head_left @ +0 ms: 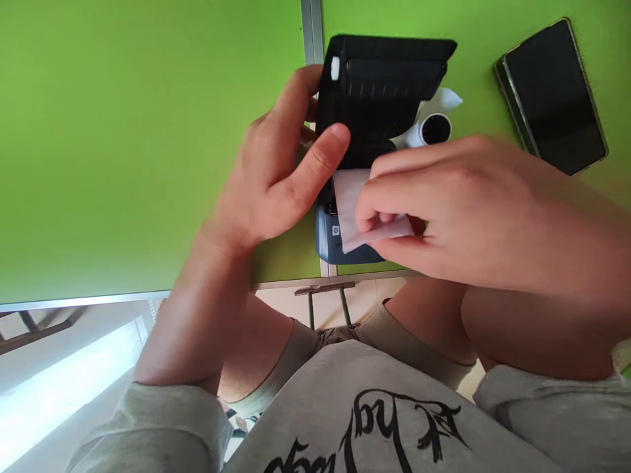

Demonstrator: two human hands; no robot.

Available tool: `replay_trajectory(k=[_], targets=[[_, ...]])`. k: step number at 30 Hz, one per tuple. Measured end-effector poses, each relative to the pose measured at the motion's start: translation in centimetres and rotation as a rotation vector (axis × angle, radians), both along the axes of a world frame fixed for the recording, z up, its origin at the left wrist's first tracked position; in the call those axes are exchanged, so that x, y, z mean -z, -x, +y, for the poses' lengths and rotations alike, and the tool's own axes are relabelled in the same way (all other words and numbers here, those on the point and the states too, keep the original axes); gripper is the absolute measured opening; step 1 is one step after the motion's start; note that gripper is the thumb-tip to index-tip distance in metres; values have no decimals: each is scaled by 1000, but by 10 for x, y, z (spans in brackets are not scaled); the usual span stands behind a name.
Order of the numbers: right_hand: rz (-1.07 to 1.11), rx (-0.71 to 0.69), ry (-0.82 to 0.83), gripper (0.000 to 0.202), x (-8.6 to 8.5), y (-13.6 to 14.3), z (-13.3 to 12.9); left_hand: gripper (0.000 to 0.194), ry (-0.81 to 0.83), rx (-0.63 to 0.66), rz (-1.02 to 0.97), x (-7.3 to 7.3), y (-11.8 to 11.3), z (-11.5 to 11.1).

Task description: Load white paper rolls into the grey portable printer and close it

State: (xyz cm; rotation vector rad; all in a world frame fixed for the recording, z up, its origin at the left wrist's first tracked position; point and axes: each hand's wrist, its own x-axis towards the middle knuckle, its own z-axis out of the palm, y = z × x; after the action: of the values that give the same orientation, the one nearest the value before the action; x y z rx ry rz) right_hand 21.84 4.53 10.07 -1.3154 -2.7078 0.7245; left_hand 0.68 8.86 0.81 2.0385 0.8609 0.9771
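Observation:
A small portable receipt printer (324,244) lies at the table's front edge with its black lid (382,108) raised. My left hand (283,167) grips the lid's left side, thumb on the inner face and fingers mostly hidden behind it. With thumb and fingers closed, my right hand (444,203) pinches a white strip of paper (349,203) over the printer's body. The paper's upper part passes under the lid, and my right hand covers much of the body. Just beyond that hand is a white paper roll (415,136) with a dark round end.
A black phone-like device (552,98) lies at the right on the green table (123,131). A grey metal seam (311,29) runs across the tabletop toward me. My legs and a stool-like frame (325,289) show below the front edge.

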Motion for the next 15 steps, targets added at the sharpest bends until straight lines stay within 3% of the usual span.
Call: replay_trajectory(k=[2,4,6,10,15], targets=[[-20,-17,63,19,1,2,-1,72,150,106,138,-3,5,1],[-47,-50,124,20,2,3,-1,103,189,138,273,-9,10,1],[-81,-76,162,20,1,3,-2,117,236,161,340,-15,12,0],[-150,-63,172,11,-4,4,-12,123,333,175,344,-22,14,0],[-115,-126,185,27,-16,7,-34,134,301,303,356,-18,19,5]])
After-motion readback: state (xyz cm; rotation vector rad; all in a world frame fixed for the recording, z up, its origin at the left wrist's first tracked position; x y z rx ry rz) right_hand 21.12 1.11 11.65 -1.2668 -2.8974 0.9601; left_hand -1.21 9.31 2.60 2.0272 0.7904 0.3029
